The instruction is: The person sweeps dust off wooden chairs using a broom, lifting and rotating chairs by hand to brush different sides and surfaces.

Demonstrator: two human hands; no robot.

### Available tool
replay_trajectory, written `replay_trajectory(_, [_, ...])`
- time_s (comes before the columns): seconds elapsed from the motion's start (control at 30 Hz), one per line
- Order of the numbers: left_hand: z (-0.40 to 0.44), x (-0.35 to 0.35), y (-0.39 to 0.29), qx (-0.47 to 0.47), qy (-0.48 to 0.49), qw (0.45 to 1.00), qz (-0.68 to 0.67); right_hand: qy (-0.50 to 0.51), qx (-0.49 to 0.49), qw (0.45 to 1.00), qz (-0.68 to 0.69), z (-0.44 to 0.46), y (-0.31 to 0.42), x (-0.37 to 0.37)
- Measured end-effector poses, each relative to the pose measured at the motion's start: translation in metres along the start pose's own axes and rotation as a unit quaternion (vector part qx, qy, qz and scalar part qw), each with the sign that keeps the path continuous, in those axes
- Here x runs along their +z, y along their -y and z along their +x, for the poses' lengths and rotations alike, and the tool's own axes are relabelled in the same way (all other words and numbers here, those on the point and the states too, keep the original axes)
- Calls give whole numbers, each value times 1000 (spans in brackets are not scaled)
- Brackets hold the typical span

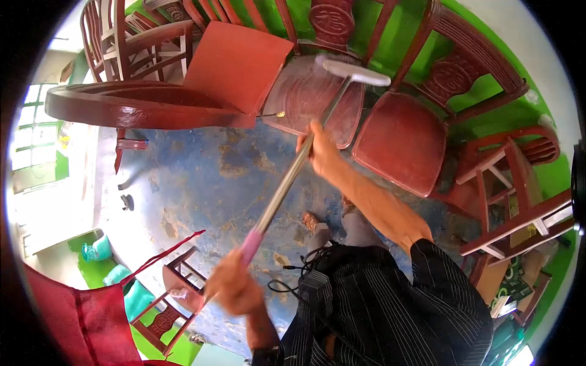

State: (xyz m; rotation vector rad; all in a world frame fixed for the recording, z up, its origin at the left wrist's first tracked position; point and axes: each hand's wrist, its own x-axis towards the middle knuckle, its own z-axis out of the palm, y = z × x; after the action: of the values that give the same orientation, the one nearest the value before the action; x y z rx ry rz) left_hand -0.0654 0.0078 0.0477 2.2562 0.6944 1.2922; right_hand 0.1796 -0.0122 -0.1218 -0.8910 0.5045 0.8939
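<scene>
- The worn blue floor (pixel 207 195) spreads in front of my feet (pixel 311 221).
- The green wall (pixel 397 36) stands behind the chairs.
- Red cloth (pixel 91 317) hangs low on my left, near a small chair (pixel 163 323).
- Two red chairs stand side by side against the wall; the right seat (pixel 400 143) is plain to see, the left seat (pixel 302 100) lies partly behind my pole.
- The pole (pixel 284 186) slants away from me, over the floor and up across the left seat.
- Its pale, wide head (pixel 357 72) is above that seat's back edge; I cannot tell if they touch.
- My left hand (pixel 235 283), blurred, is closed at the pink grip (pixel 251 244).
- My right hand (pixel 318 152) is gripping the pole farther up.
</scene>
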Motion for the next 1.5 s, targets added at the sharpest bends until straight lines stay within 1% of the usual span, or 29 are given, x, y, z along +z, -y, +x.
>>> replay_trajectory(0.07, [-21, 61, 10, -150, -16, 962, -229, -23, -1, 999, 27, 42, 6, -11])
replay_trajectory(0.1, [-25, 74, 22, -152, -16, 962, -227, -4, 23, 1000, -21, 60, 6, -22])
replay_trajectory(0.17, [-33, 89, 34, -230, -91, 880, -405, 14, 75, 995, -65, 82, -7, -34])
replay_trajectory(0.2, [-28, 88, 31, -227, -96, 880, -407, 18, 72, 995, -69, 83, -7, -24])
replay_trajectory(0.23, [-24, 65, 16, -155, -31, 980, -119, 31, 102, 991, -83, 64, -23, -22])
replay_trajectory(0.27, [-20, 41, -3, -63, 41, 981, 179, 45, 131, 986, -96, 39, -35, -18])
replay_trajectory(0.33, [-25, 5, -30, -189, -3, 980, -67, 22, 149, 981, -120, -25, -29, 8])
replay_trajectory(0.4, [-15, -30, -64, -235, 35, 945, -227, 32, 156, 980, -121, -67, -28, 6])
replay_trajectory(0.43, [-15, -27, -58, -229, 25, 946, -228, 47, 152, 978, -134, -68, -23, 7])
replay_trajectory(0.47, [-16, -24, -52, -227, -28, 941, -250, 50, 152, 977, -139, -65, -18, 7])
replay_trajectory(0.53, [-17, -9, -34, -203, -54, 948, -240, 35, 84, 990, -109, -49, -6, 7])
replay_trajectory(0.57, [-30, 6, -12, -221, -99, 914, -326, 23, 49, 994, -95, -28, -2, 4])
replay_trajectory(0.67, [-27, 64, 3, -229, -58, 920, -313, 55, 45, 993, -91, 49, 2, -10])
replay_trajectory(0.73, [-31, 71, 5, -290, -90, 885, -354, 0, 69, 986, -149, 61, -11, -10])
replay_trajectory(0.77, [-29, 62, -3, -305, -75, 939, -139, 29, 124, 979, -157, 60, -24, -11])
replay_trajectory(0.87, [-59, 14, -23, -321, -108, 928, -155, 26, 167, 962, -217, 8, -49, -6])
replay_trajectory(0.93, [-54, -19, -47, -214, -24, 957, -194, 38, 157, 963, -216, -33, -47, -3])
replay_trajectory(0.97, [-45, -32, -57, -191, 21, 954, -230, 39, 157, 963, -214, -50, -45, -3])
replay_trajectory(1.0, [-42, -33, -59, -190, 12, 955, -229, 44, 155, 962, -221, -55, -37, 2])
replay_trajectory(1.07, [-36, -28, -57, -251, 28, 959, -127, 29, 98, 980, -168, -57, -25, 7])
replay_trajectory(1.1, [-33, -24, -51, -395, 216, 874, 184, 25, 62, 988, -138, -43, -20, 10])
replay_trajectory(1.13, [-41, -4, -26, -300, 109, 947, -43, 35, 60, 989, -127, -15, -16, 7])
replay_trajectory(1.17, [-52, 19, -1, -184, -9, 946, -266, 44, 61, 990, -117, 14, -16, 1])
replay_trajectory(1.27, [-51, 47, 7, -167, 42, 947, -272, 42, 108, 973, -202, 70, -22, -9])
replay_trajectory(1.33, [-49, 40, -11, -323, -41, 936, -130, 15, 124, 968, -219, 50, -45, -5])
replay_trajectory(1.37, [-61, 29, -10, -330, -86, 923, -178, -11, 123, 965, -230, 36, -52, -2])
replay_trajectory(1.43, [-65, -10, -33, -320, -44, 937, -136, 12, 163, 954, -250, -6, -63, -2])
replay_trajectory(1.47, [-71, -23, -40, -315, -54, 938, -132, 10, 163, 952, -260, -26, -66, -4])
replay_trajectory(1.5, [-77, -36, -46, -271, -39, 943, -192, 8, 162, 949, -269, -43, -66, -6])
